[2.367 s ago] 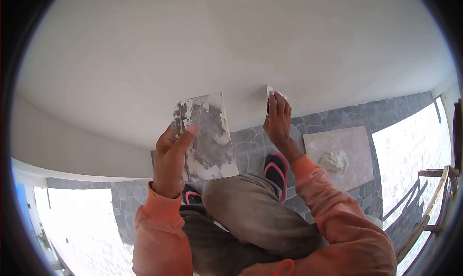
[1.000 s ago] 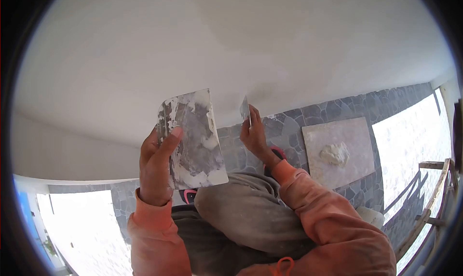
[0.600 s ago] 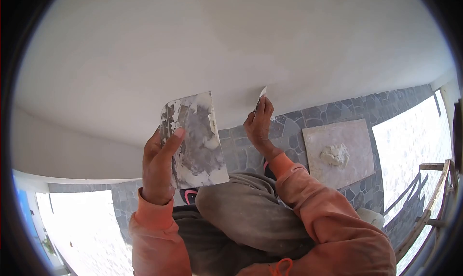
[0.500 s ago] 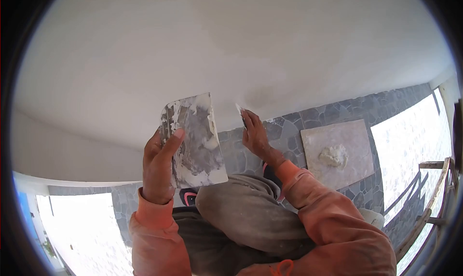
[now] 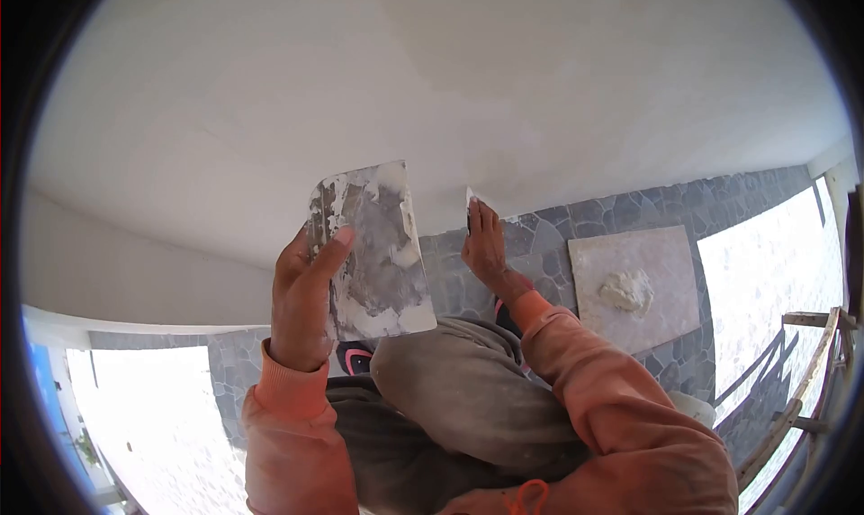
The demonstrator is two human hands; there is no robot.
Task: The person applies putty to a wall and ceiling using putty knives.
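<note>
My left hand grips a flat rectangular plate smeared with white paste, its thumb lying on the near face. To the right, my right hand is closed on a small putty knife, seen nearly edge-on at the lower part of the pale wall. The knife's handle is mostly hidden by the fingers. A darker, damp-looking patch shows on the wall just above the knife.
A square board with a heap of white paste lies on the grey stone floor at the right. Wooden poles stand at the far right. My bent knees are below the plate.
My right hand and the putty knife have moved slightly right along the wall. The left hand and the plate have shifted a little right and up.
</note>
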